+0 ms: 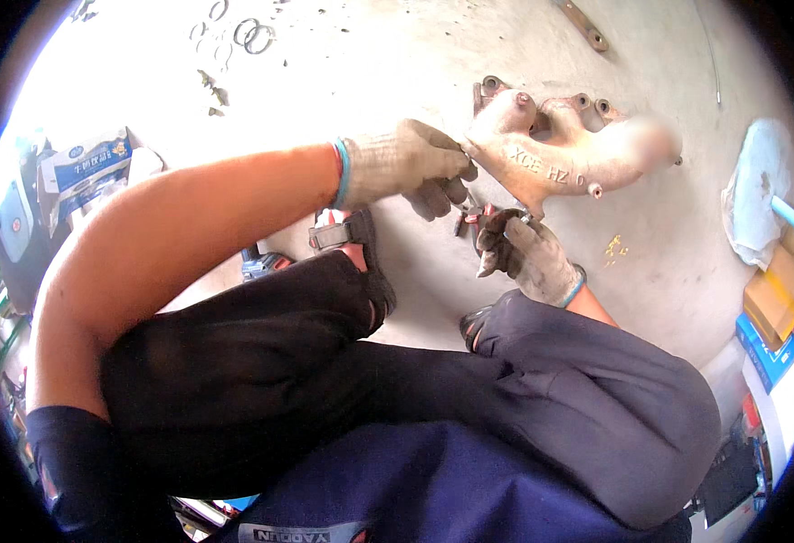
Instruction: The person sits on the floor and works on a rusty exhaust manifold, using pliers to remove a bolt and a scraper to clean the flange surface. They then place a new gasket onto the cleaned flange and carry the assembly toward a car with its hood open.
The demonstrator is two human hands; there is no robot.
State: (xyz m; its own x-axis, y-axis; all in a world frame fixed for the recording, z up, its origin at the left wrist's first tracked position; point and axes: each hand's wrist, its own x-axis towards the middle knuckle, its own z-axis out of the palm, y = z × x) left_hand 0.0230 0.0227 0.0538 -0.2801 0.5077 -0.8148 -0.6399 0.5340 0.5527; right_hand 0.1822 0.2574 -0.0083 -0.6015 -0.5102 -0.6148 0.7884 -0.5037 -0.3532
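A heavy rust-tinged cast metal manifold (555,167) with raised lettering and bolt lugs lies on the floor in front of me. My left hand (406,167), in a grey-white knit glove, is at its left end. Its fingers are curled together by the casting's edge, and what they may hold is too small to make out. Just below the casting is my right hand (533,253), gloved too, with dark-stained fingertips closed round a small metallic piece I cannot identify. Between the hands, a red-and-black handled tool (474,218) shows in part, its kind unclear.
Several black rings (254,36) lie at the far left, with dark small parts (214,92) nearby. A flat metal bar (584,25) lies at the back. Yellow bits (615,248) are scattered right of my right hand. Cardboard (774,294) and a bluish plastic bag (759,190) line the right side.
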